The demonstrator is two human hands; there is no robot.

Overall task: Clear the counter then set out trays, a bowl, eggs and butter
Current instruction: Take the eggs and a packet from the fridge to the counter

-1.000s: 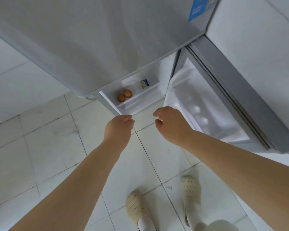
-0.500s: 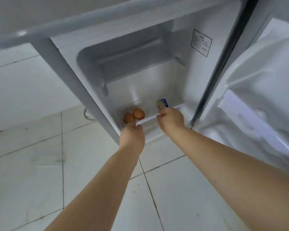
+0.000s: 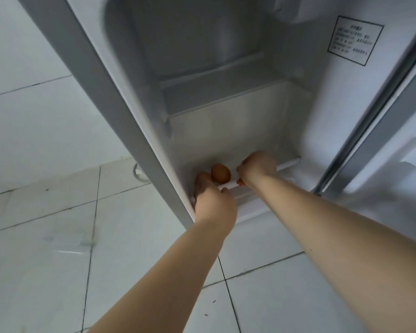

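Here, one egg [image 3: 221, 173] just beside the left hand's [image 3: 214, 207] fingers [image 3: 202, 180]

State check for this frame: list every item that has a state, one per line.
Fridge door: open.
Visible egg: lying on the bottom shelf, untouched.
Left hand: fingers curled round a second egg.
Right hand: curled on the shelf; what it holds is hidden.

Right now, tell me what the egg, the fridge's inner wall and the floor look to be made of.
Egg: natural brown shell, matte, with no glare on it. Fridge's inner wall: probably moulded white plastic, smooth with a soft sheen, its corners rounded and its ribs formed in one piece. Floor: likely glazed ceramic tile, pale and glossy, with dark grout lines and faint reflections.
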